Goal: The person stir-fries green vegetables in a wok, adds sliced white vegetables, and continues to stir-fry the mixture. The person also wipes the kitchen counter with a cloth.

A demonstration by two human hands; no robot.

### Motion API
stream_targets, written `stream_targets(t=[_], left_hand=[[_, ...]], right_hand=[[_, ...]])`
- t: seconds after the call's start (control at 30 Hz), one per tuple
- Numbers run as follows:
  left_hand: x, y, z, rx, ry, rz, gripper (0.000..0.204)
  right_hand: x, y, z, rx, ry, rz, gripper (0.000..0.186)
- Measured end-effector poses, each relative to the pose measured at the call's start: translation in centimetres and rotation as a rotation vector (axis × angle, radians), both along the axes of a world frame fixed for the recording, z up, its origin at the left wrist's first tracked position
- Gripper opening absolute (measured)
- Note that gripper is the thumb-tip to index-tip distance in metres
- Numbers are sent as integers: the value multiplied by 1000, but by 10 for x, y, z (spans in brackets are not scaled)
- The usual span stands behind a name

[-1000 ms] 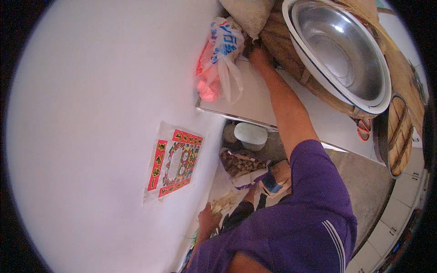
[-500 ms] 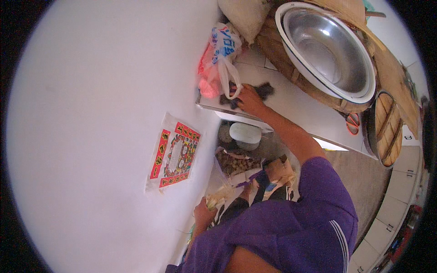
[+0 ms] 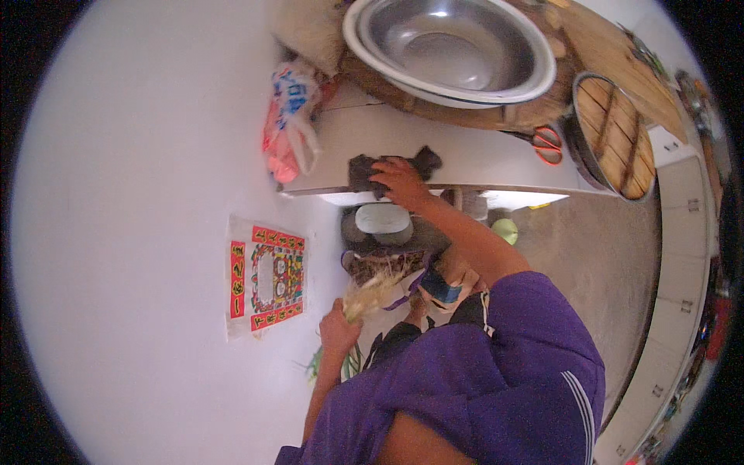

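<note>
White counter [image 3: 480, 159], dark cloth [image 3: 361, 173], right fingers [image 3: 392, 167] on top

Black bundle [image 3: 362, 173] at twelve o'clock; silver basin [image 3: 453, 58], white-rimmed, at one; purple shirt [image 3: 465, 364], white-striped, at five; I see straw-yellow stalks [image 3: 372, 295] at six; red-bordered, multicoloured print [image 3: 269, 277] at eight; white bag [image 3: 293, 108], blue-lettered over pink, at eleven.

The basin [image 3: 446, 63] is cut off at the top, the right hand [image 3: 401, 183] covers part of a blurred black thing [image 3: 362, 172], and the left hand [image 3: 339, 330] hides part of the stalks [image 3: 373, 297].
</note>
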State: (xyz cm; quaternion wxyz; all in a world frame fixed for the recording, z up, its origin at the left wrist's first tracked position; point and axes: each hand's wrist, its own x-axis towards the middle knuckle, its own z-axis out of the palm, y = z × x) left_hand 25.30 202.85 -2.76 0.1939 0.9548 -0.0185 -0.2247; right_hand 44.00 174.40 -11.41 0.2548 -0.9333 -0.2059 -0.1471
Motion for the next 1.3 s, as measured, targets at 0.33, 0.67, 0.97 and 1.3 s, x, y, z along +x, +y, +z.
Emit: stream_targets(t=[0.33,0.67,0.97,1.3], left_hand=[[169,-187,71,61,-422,-550,37],[281,-284,-24,308,-569,-908,16],[304,-285,-67,379,-773,-928,29],[285,-264,-17,458,-691,-861,75]], right_hand=[[-90,-230,-3,-23,64,-927,42],[-141,-111,9,222,67,-473,34],[-293,-331,-52,1880,93,-1326,25],[-252,-475,-62,2104,-170,-996,35]])
